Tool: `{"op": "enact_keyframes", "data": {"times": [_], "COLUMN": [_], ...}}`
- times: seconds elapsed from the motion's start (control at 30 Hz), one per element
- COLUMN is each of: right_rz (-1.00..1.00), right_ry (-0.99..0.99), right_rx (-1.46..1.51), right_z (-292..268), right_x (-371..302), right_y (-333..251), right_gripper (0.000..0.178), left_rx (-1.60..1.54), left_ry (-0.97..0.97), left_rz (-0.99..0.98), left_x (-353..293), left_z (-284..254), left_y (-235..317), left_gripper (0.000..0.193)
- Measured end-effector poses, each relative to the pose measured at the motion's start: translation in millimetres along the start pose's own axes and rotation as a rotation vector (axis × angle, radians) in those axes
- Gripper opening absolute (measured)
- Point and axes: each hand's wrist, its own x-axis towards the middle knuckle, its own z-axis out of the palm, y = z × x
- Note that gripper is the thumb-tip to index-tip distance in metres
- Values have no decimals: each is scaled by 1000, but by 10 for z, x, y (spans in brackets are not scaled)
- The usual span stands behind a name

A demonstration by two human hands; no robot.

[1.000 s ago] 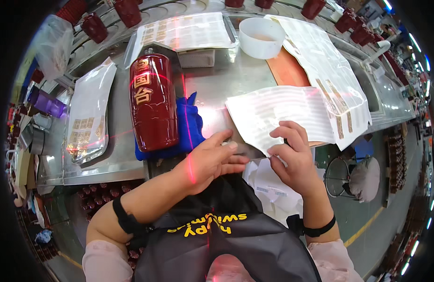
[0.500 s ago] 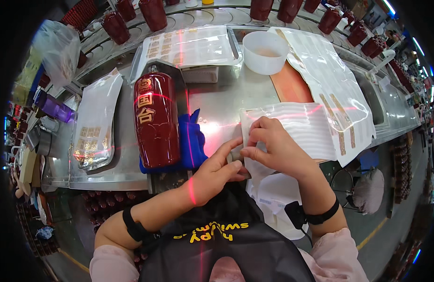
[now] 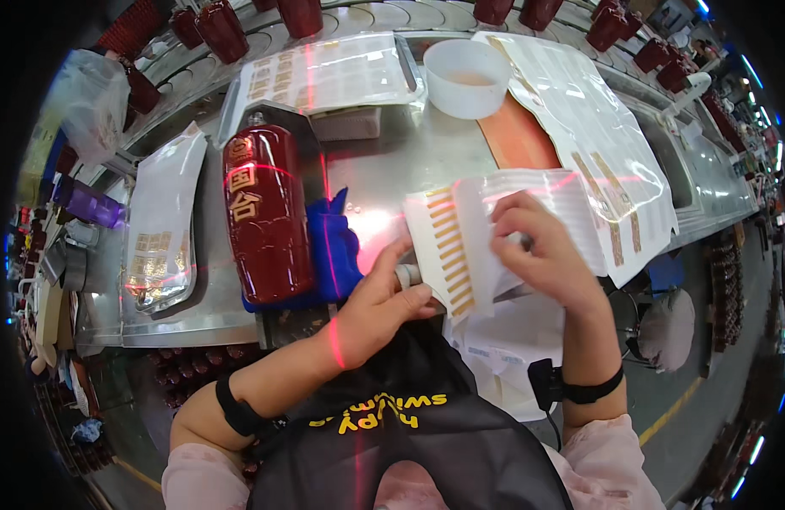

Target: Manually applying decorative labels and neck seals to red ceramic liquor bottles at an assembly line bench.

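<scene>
My left hand (image 3: 379,293) grips the left edge of a white sticker sheet (image 3: 424,242), thumb on top, with pale tape round one finger. A column of short gold strips (image 3: 450,253) lies bare along that sheet. From its right side rises a thin white cover layer (image 3: 476,217), folded back toward the right. My right hand (image 3: 541,246) is closed, thumb against fingers, on this cover layer; its edge under the fingers is partly hidden. Left of my hands, a glossy dark red bottle (image 3: 269,225) with gold characters lies on a blue cloth (image 3: 334,255) in a dark holder.
Sticker sheets lie on a tray (image 3: 413,72) at the back and on another tray (image 3: 192,272) at left. A translucent white tub (image 3: 466,81) stands beside an orange board (image 3: 520,136). Larger sheets (image 3: 609,144) cover the right side. More red bottles (image 3: 218,32) stand on the conveyor behind.
My right hand has moved right and drawn the cover layer back, baring the gold strips. My left hand stays at the sheet's left edge. The whole view has shifted slightly.
</scene>
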Motion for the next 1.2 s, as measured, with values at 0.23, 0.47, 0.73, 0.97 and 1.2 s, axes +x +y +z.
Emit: {"op": "enact_keyframes", "data": {"times": [0.23, 0.47, 0.73, 0.97, 1.2], "right_rz": [189, 197, 327, 727, 216], "right_ry": [649, 394, 922, 1162, 724], "right_rx": [-1199, -960, 512, 538, -833], "right_z": [-1008, -131, -1157, -1151, -1158], "right_x": [-543, -284, -1303, -3175, -2058], "right_y": [288, 271, 205, 1195, 1210], "right_gripper": [15, 39, 28, 31, 35], "left_rx": [123, 637, 366, 180, 81], "left_ry": [35, 101, -4, 125, 441], "left_rz": [22, 46, 328, 631, 725], "left_x": [-64, -271, -717, -1018, -1151], "left_z": [38, -6, -378, -953, -1169], "left_y": [169, 491, 793, 847, 818], "left_gripper": [76, 58, 54, 59, 51]}}
